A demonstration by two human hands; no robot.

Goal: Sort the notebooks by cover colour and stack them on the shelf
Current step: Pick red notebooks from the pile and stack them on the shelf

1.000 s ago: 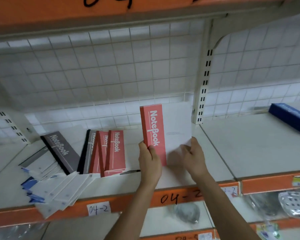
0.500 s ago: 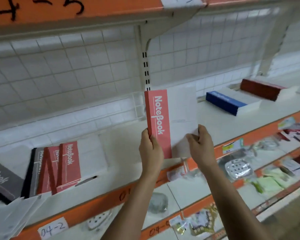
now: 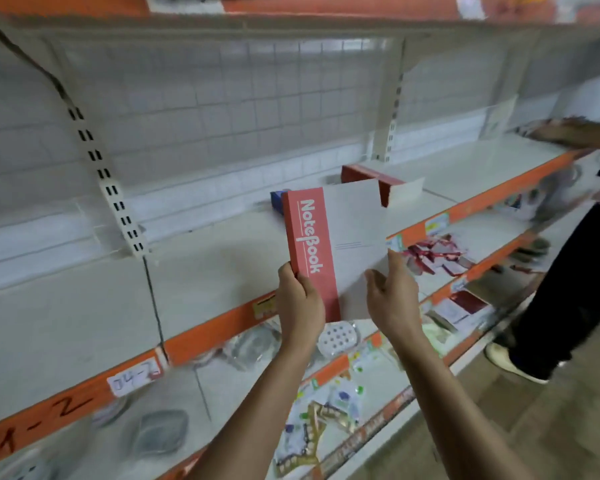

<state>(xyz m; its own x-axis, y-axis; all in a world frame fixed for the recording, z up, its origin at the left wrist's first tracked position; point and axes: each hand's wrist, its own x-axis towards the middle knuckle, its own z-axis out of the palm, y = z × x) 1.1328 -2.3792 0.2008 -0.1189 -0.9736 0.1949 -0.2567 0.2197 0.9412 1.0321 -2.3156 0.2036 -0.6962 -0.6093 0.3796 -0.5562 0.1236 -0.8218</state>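
Observation:
I hold a notebook point(image 3: 336, 244) upright in front of the white shelf point(image 3: 222, 271); its cover is white with a red strip that reads "NoteBook". My left hand point(image 3: 300, 303) grips its lower left edge at the red strip. My right hand point(image 3: 390, 296) touches the lower right corner of the white cover with fingers spread. Behind the notebook, a stack of red notebooks point(image 3: 381, 183) lies on the shelf, and a stack of blue notebooks point(image 3: 278, 199) is mostly hidden by the held one.
An orange shelf edge point(image 3: 219, 330) runs diagonally, with a label "04-2" point(image 3: 134, 377). Lower shelves hold packaged goods and a white perforated dish point(image 3: 336, 337). Another person point(image 3: 568, 271) stands at the right, one arm reaching onto the shelf. A wire grid backs the shelf.
The view has swung right along the shelf: the loose pile of notebooks on the left has left the frame, the red and blue stacks are now close behind the held notebook, and another person appeared.

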